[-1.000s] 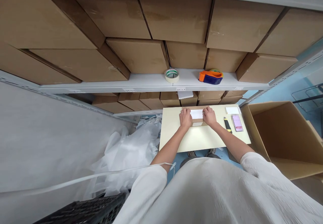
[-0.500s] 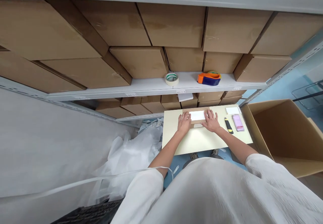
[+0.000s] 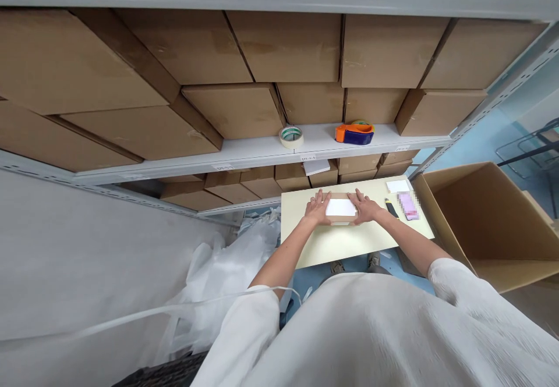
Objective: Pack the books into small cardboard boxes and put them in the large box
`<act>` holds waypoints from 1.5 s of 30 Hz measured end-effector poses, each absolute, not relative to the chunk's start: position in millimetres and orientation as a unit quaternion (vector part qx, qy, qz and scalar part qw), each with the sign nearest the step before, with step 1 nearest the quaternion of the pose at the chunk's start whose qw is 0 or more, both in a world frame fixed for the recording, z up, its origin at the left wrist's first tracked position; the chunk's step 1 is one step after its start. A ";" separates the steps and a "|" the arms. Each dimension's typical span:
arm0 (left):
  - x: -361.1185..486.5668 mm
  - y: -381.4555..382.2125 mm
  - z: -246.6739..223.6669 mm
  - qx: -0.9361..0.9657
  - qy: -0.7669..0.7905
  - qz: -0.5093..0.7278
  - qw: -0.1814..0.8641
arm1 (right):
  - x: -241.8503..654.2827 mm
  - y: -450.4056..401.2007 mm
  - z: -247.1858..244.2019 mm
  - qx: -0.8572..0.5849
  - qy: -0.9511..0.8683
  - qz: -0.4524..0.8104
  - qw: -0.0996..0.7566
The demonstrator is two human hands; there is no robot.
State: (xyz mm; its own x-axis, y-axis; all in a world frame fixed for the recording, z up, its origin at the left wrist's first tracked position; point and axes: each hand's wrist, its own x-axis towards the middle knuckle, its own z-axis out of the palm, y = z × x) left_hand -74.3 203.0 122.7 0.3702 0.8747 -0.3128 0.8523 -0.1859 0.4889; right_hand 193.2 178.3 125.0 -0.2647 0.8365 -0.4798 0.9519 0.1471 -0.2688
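A small cardboard box [image 3: 340,220] rests on the pale yellow tabletop [image 3: 334,242], with a white sheet or label [image 3: 340,207] on its upper face. My left hand [image 3: 318,208] clasps the box's left end, fingers over the far edge and thumb near the label. At the right end, my right hand [image 3: 363,207] holds it the same way, fingers spread. The palms hide both ends. To the right of my right hand lie a black and yellow utility knife [image 3: 391,208], a pink item [image 3: 408,205], partly blurred, and a white card or pad [image 3: 397,186].
A large open carton [image 3: 515,224] stands right of the table. Ahead, a metal shelf [image 3: 257,148] bears stacked cartons, a tape roll [image 3: 291,137] and an orange and blue tape dispenser [image 3: 354,134]. White plastic wrapping [image 3: 227,282] heaps on the left, and a white cord [image 3: 174,307] crosses low.
My hands have moved from lying over the box's top to clasping its two ends, and more of the white label shows. The whole view has shifted slightly.
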 end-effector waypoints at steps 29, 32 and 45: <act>343.0 165.8 226.4 0.939 0.239 0.145 0.202 | 576.7 -14.1 238.6 0.817 0.560 -0.038 -0.136; 399.1 149.2 220.4 0.952 0.199 0.116 0.201 | 624.8 -40.7 228.4 0.832 0.538 -0.048 -0.126; 537.7 113.5 151.6 0.969 0.131 -0.104 0.183 | 713.4 -113.5 158.6 0.892 0.420 -0.166 -0.026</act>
